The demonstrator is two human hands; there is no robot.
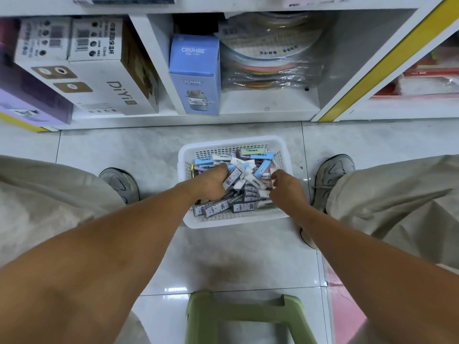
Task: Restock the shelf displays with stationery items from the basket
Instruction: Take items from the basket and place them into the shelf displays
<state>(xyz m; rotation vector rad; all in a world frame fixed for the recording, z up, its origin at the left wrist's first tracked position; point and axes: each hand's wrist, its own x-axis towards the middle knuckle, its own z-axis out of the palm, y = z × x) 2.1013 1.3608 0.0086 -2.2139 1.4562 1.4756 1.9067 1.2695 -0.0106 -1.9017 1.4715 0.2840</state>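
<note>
both hands are down in the white plastic basket [185, 155], which sits on the pale tiled floor [111, 145] between the person's two grey shoes, just in front of the lowest shelf [268, 105]. the basket is heaped with small stationery packs [248, 189]: blue, white, pink and green erasers toward the shelf side, dark grey-labelled slim boxes toward the person's side. the left hand [211, 181] is buried in the left half of the pile with its fingers curled down among the packs, and a grey slim box [233, 178] stands tilted against its knuckles; it looks to be gripping a bunch of them, though the fingertips are hidden. the right hand [285, 187] is over the right edge of the pile, fingers bent and drawn together at a white eraser pack; whether it actually pinches that pack cannot be told from this angle.

on the shelf behind, a light blue cruhre box [195, 73] stands upright beside a stack of plastic-wrapped round items [270, 58], and a white diyi box [99, 80] lies in the compartment to the left. a green stool [243, 316] shows at the bottom edge, near the person
</note>
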